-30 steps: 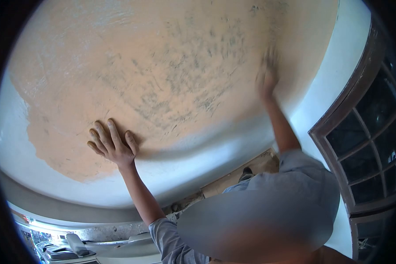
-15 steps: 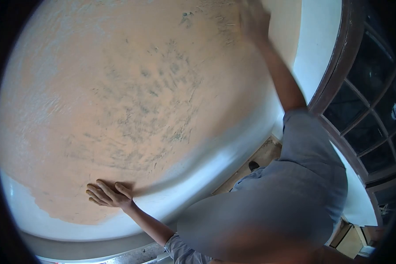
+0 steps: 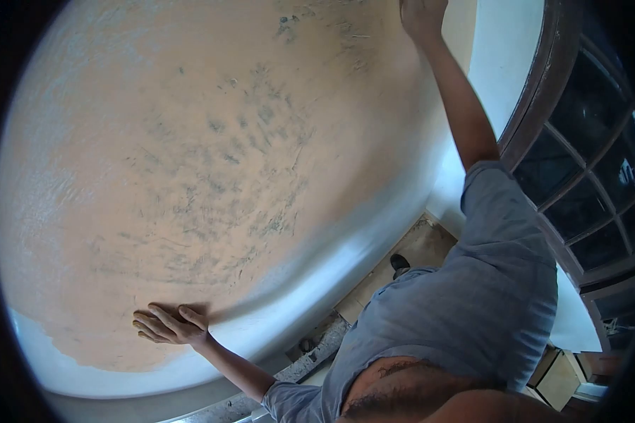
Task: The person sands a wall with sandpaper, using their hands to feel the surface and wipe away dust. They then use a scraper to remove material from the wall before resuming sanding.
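My left hand (image 3: 171, 326) lies flat against the wall (image 3: 331, 155), its fingers spread a little and nothing in it. Brownish residue coats those fingers. The wall has a peach-coloured coat over much of its surface, with dark smudges and scratch marks (image 3: 219, 176) across the middle. At the top, my right hand (image 3: 423, 17) is up by the right part of the peach area. The frame edge cuts off its fingers, so I cannot see whether it holds anything. White wall (image 3: 120, 381) shows below the peach coat, under my left hand.
A dark-framed window (image 3: 578, 169) with several panes stands at the right, beside a white wall strip (image 3: 504, 63). Below are a floor (image 3: 427, 243), a dark shoe (image 3: 400, 261) and a narrow grey ledge (image 3: 310, 361). My grey shirt (image 3: 444, 310) fills the lower right.
My right hand has moved up, from blurred and mostly visible to partly out of frame. My left hand stays on the wall. The view has shifted slightly, showing more of the shirt and floor.
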The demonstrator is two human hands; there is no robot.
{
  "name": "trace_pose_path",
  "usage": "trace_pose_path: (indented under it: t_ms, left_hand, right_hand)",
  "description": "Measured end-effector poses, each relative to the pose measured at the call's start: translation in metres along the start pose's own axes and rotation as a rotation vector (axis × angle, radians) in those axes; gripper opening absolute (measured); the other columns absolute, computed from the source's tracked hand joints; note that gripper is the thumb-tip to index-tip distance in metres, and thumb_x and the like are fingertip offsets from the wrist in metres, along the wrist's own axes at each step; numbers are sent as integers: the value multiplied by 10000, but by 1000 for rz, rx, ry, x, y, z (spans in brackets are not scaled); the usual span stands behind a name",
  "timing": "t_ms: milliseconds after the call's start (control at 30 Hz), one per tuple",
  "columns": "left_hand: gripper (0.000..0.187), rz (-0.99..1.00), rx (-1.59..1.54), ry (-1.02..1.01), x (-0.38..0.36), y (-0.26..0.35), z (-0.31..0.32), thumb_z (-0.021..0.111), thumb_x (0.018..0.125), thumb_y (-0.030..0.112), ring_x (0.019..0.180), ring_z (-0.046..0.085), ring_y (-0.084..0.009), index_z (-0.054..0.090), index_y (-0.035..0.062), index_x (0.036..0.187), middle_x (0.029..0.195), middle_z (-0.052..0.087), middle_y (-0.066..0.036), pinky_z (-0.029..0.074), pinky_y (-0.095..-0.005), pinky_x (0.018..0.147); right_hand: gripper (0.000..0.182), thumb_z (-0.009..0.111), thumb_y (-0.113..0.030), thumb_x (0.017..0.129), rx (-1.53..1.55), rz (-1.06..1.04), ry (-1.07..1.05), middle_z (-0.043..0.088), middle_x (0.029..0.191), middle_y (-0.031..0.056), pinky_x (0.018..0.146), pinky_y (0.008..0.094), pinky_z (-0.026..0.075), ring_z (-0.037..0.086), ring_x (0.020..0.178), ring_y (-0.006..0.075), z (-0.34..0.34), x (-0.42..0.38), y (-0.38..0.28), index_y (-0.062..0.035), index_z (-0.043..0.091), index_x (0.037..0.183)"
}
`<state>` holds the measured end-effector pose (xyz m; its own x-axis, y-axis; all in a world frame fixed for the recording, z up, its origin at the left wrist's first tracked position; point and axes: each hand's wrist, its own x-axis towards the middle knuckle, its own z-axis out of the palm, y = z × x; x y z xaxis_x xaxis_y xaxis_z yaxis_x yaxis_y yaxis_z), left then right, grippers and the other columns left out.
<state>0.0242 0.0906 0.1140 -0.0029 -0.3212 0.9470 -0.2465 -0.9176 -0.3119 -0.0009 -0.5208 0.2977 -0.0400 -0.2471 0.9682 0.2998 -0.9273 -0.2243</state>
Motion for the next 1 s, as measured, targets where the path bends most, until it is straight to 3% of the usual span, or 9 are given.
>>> trace_pose_path:
  t_ms: [67, 200, 400, 467, 533, 567, 767, 833, 1000]
  left_hand:
    - [576, -10, -1, -5, -2, -1, 0, 379, 988, 414, 1407, 293, -405, 456, 27, 1408, 1500, 327, -254, 170, -530, 1156]
    - [566, -72, 6, 35, 1, 10, 3, 371, 990, 399, 1409, 308, -367, 476, 16, 1394, 1504, 343, -226, 188, -496, 1155]
    - [665, -512, 3, 12, 34, 109, 38, 310, 992, 377, 1467, 58, -398, 178, -21, 1508, 1587, 92, -220, 39, -535, 1168]
    - [649, -397, -113, -208, 39, 194, 47, 418, 962, 400, 1440, 155, -444, 290, 52, 1494, 1558, 224, -212, 58, -635, 1123]
    - [454, -29, -951, -1397, 48, 248, 52, 555, 900, 251, 1317, 454, -276, 537, 123, 1335, 1405, 504, -113, 255, -478, 1134]
    - [265, 277, -776, -476, 13, 281, 57, 591, 853, 141, 1107, 607, -173, 665, 136, 1108, 1141, 669, -15, 399, -402, 1039]
    - [297, -257, -1001, -92, 27, 187, 5, 537, 932, 250, 872, 676, -278, 676, 34, 1081, 1006, 687, -140, 560, -414, 795]
    - [633, -1064, -318, 329, 34, 156, 13, 396, 1000, 377, 1457, 119, -361, 286, -46, 1458, 1550, 208, -221, 131, -501, 1181]
    - [724, -438, -49, -70, 24, 272, 68, 266, 984, 544, 1462, 141, -364, 185, 69, 1524, 1580, 157, -192, 88, -527, 1184]
  right_hand:
    - [337, 497, -156, 935, -646, -357, -112, 679, 1014, 137, 684, 438, 484, 653, 822, 277, -5, -87, 56, 8, 581, 1217]
    - [438, 408, -218, 984, 68, 132, -273, 349, 1501, 222, 1175, 504, 96, 212, 1428, 442, -29, -302, -7, 17, 520, 1337]
    - [329, 454, -168, 969, 98, 185, -422, 612, 1212, 231, 1024, 464, 389, 531, 1211, 371, -70, -332, -34, 14, 649, 1162]
    - [294, 477, -170, 962, 184, 228, -497, 688, 969, 191, 775, 438, 500, 656, 884, 336, -86, -321, -17, 12, 681, 1070]
    - [278, 490, -166, 954, 297, 336, -574, 700, 838, 170, 622, 428, 519, 677, 684, 309, -107, -336, 10, 12, 695, 1012]
    - [253, 497, -155, 944, 120, 325, -747, 665, 749, 167, 548, 427, 487, 621, 574, 295, -119, -351, 28, 5, 691, 936]
    - [231, 527, -247, 904, 138, 167, -1755, 681, 882, 154, 722, 462, 497, 645, 765, 354, -167, -432, 50, -112, 689, 998]
    - [248, 516, -249, 911, 265, 53, -1836, 685, 899, 146, 734, 477, 496, 640, 790, 366, -169, -450, 50, -128, 691, 1038]
    - [324, 470, -223, 911, 252, -344, -2308, 682, 896, 136, 762, 459, 496, 647, 846, 323, -128, -471, 50, -158, 652, 1171]
